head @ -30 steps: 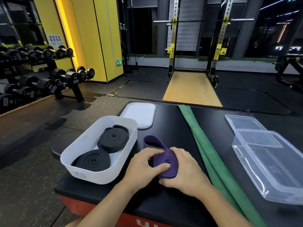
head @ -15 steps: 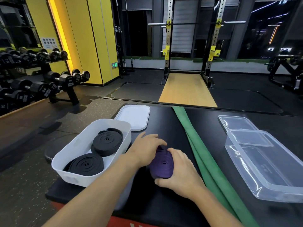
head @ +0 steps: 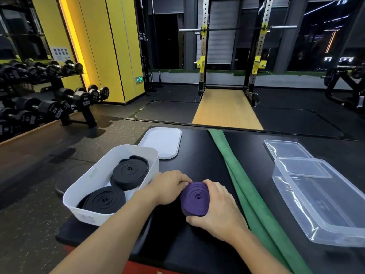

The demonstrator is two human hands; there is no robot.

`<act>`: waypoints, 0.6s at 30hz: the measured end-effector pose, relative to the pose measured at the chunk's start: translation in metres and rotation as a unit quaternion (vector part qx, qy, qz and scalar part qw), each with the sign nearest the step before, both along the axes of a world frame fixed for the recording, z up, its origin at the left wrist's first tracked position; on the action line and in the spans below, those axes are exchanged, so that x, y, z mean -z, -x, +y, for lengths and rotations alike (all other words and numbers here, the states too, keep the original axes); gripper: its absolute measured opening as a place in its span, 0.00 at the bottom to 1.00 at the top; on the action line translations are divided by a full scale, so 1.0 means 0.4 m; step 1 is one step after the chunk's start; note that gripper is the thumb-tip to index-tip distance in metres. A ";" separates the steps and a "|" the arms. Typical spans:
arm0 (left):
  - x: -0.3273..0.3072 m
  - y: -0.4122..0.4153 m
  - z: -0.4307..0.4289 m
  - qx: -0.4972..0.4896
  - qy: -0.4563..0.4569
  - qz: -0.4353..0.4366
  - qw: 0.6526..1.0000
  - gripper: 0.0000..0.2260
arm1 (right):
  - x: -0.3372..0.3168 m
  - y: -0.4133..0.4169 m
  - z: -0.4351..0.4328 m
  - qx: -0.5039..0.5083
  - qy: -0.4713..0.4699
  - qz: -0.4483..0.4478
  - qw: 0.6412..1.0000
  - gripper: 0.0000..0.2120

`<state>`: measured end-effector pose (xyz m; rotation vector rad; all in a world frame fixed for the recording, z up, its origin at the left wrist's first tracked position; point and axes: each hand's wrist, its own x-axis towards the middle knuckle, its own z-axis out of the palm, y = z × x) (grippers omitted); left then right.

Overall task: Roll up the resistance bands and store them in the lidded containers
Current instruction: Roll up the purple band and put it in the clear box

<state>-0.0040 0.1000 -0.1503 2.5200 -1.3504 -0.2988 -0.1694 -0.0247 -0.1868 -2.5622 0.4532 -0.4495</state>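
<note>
Head view: purple band (head: 195, 197) was fully coiled, spiral face tipped up toward the camera; a second earlier a loose loop stuck out behind the roll, and half a second earlier the left hand (head: 169, 186) was reaching over the top of it; that tail was now wound in. Left grip: fingers curled over the far-left edge of the roll. Right hand (head: 219, 208) grip: wrapped round the right and near side; both clenched on the roll. It sat at the table (head: 197, 155), between the white bin (head: 88, 212) and the green band (head: 237, 175); couldn't tell if it rested or was lifted slightly.

Read: rolling of the purple one looked done; next call was stowing it. The bin already held two black rolls (head: 129, 173), so space looked tight; its white lid (head: 161, 142) lay behind it. Clear container (head: 320, 204) stood open on the right, clear lid (head: 286, 149) behind it. Green band lay flat, not yet rolled. Risk: slackening either grip before stowing would probably let the coil spring open.
</note>
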 end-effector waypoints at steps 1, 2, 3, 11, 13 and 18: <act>0.010 0.001 0.002 -0.013 0.018 0.011 1.000 0.15 | 0.001 -0.001 0.000 0.002 0.004 -0.001 1.000 0.46; 0.020 0.002 0.003 -0.028 0.036 0.024 0.999 0.14 | 0.003 -0.001 0.000 0.005 0.008 -0.001 1.000 0.47; 0.028 0.004 0.003 -0.043 0.053 0.039 0.997 0.14 | 0.005 -0.001 0.000 0.008 0.011 -0.001 1.000 0.47; 0.045 0.055 0.024 -0.127 0.194 0.118 0.966 0.11 | 0.006 -0.002 0.001 0.025 0.014 -0.003 1.000 0.45; 0.065 0.074 0.043 -0.153 0.248 0.136 0.947 0.11 | 0.004 -0.001 0.002 0.025 0.016 -0.008 1.000 0.45; 0.107 0.130 0.074 -0.193 0.343 0.178 0.902 0.10 | -0.002 0.007 0.007 0.030 0.021 -0.006 0.999 0.47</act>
